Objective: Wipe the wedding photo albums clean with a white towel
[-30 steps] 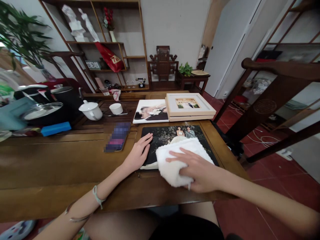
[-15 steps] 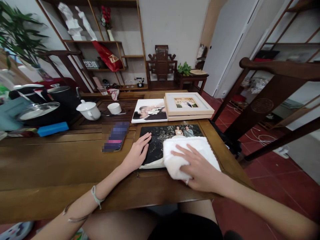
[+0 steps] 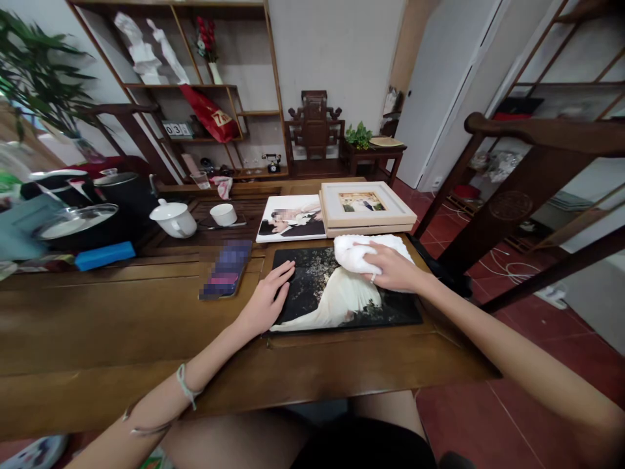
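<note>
A dark wedding photo panel lies flat on the wooden table, with a pale flowing gown across its middle. On its left edge my left hand rests with fingers stretched out. My right hand grips a white cloth, bunched at the left and spread out at the right. The cloth lies over the panel's far right part and hides the couple printed there.
Behind the panel lie a photo print and stacked pale frames. A phone, blue box, lidded white cup, small white cup and glass-lidded pan stand leftward. A wooden chair is at right.
My right hand has moved the cloth away from me, from the panel's near right part to its far edge. The gown now shows. My left hand has stayed in place.
</note>
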`<state>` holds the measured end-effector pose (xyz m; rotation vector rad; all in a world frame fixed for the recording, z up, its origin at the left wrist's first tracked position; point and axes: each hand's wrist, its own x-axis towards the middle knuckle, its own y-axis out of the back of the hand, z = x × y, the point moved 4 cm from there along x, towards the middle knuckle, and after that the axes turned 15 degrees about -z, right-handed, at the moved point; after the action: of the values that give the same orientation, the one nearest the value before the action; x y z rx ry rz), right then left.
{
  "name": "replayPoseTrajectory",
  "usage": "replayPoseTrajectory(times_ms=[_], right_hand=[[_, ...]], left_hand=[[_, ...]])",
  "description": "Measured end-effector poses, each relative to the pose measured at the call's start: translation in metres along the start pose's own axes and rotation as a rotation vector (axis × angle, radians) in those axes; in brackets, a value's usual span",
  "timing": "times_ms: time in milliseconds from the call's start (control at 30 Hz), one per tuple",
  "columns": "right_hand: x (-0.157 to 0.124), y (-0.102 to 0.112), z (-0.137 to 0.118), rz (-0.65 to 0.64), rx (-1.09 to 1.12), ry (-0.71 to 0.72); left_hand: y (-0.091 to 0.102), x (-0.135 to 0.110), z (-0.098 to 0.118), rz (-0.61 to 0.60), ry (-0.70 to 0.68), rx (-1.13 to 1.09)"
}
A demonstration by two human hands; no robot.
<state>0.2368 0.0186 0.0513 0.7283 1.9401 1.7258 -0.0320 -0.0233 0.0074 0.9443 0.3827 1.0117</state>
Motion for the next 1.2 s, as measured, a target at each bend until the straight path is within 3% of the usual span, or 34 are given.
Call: replayPoseTrajectory(times_ms=[100, 200, 467, 567, 667, 800, 900, 1000, 1200], right_hand=[[0.010, 0.001, 0.012, -0.008, -0.019, -0.041], [0.013, 0.000, 0.000, -0.011, -0.018, 0.007], [-0.030, -0.017, -0.110, -0.181, 0.050, 0.284], [-0.040, -0.020, -0.130, -0.237, 0.076, 0.378], [-0.032, -0.018, -0.113, -0.180, 0.091, 0.356], [-0.010, -0.008, -0.059, -0.044, 0.045, 0.126], [0.005, 0.004, -0.035, -0.013, 0.021, -0.028], [0.019, 0.013, -0.034, -0.015, 0.039, -0.087], [0.064, 0.017, -0.050, -0.105, 0.145, 0.001]], left_hand=[[-0.001, -0.001, -0.001, 0.019, 0.008, -0.008], [-0.001, -0.001, -0.002, 0.031, 0.015, -0.012], [0.000, 0.000, 0.002, 0.022, 0.001, 0.000], [0.001, 0.000, 0.002, 0.026, -0.006, 0.000], [0.000, 0.000, 0.001, 0.023, -0.006, 0.002], [0.000, 0.000, 0.000, 0.024, -0.008, -0.004], [-0.001, 0.000, -0.001, 0.022, -0.005, -0.008], [-0.001, 0.000, 0.000, 0.025, -0.006, 0.001], [0.000, 0.000, 0.001, 0.030, -0.021, 0.018]])
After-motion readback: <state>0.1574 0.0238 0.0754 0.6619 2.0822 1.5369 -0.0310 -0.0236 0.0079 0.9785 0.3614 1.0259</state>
